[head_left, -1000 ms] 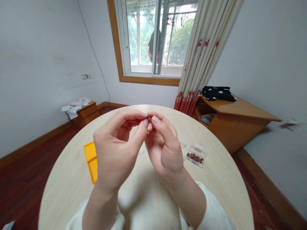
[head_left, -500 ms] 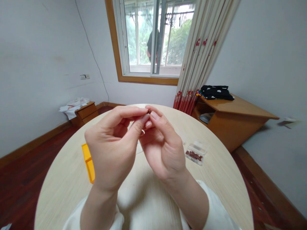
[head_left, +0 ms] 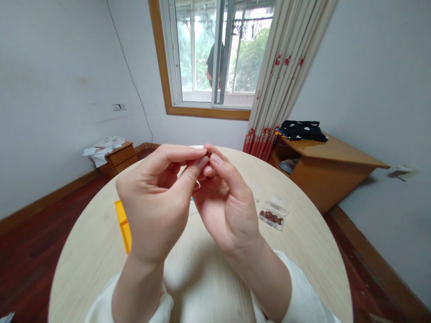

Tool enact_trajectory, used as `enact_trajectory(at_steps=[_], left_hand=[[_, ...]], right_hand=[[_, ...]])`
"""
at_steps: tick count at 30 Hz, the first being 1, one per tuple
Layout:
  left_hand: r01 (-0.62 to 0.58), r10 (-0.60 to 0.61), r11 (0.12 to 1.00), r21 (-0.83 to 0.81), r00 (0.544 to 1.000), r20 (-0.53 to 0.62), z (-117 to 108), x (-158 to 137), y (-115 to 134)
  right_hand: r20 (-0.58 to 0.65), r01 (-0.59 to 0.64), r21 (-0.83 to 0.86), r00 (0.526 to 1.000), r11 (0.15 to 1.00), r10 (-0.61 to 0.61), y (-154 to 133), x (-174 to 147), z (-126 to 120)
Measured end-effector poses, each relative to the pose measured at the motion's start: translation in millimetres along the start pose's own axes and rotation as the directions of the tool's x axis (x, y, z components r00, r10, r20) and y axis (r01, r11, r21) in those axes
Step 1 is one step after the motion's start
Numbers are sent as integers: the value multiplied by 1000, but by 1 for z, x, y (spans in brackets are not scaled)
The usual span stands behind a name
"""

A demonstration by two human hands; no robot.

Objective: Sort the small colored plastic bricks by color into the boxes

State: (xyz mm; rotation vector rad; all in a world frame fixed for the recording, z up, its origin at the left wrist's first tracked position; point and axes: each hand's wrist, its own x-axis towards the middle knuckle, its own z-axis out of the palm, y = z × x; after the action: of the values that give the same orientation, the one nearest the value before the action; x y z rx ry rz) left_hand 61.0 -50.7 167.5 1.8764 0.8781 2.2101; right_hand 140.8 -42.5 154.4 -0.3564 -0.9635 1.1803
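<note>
Between the fingertips of both hands is a small dark reddish-brown piece (head_left: 209, 154), too small to make out its kind. My left hand (head_left: 156, 197) pinches it with thumb and index finger from the left. From the right, my right hand (head_left: 230, 202) grips it with its thumb and fingertips, palm turned up. Both hands are raised above the round table. To the right of my right hand lies a clear plastic box (head_left: 272, 215) with its lid up and several similar brown pieces inside. A yellow tray (head_left: 124, 229) is partly hidden behind my left hand.
The pale round wooden table (head_left: 299, 269) spreads under my hands. Something flat, mostly hidden, lies behind them. A wooden desk (head_left: 336, 154) with folded black cloth (head_left: 303, 130) stands at the right, and a small cabinet (head_left: 121, 157) with papers at the left.
Both hands have shifted very slightly up and left, still pinching the small brown piece, which seems turned a little. The box and tray stay where they were on the table.
</note>
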Motion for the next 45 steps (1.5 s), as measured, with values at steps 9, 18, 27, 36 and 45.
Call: enact_trajectory(at_steps=[9, 18, 27, 36, 45], left_hand=[[-18, 18, 999, 32, 1000, -2, 1, 0, -1], [-6, 5, 1000, 22, 1000, 14, 1, 0, 2], [-5, 4, 999, 36, 1000, 13, 0, -1, -2], [-15, 15, 1000, 3, 1000, 0, 0, 1, -2], [-31, 31, 999, 8, 999, 10, -2, 0, -2]], right_hand=[[-25, -16, 83, 1000, 996, 18, 1, 0, 2], [23, -49, 89, 999, 995, 48, 1, -1, 1], [40, -67, 102, 997, 992, 64, 1, -1, 0], [-11, -157, 325, 985, 933, 170, -5, -3, 10], [-24, -188, 383, 977, 905, 213, -8, -2, 13]])
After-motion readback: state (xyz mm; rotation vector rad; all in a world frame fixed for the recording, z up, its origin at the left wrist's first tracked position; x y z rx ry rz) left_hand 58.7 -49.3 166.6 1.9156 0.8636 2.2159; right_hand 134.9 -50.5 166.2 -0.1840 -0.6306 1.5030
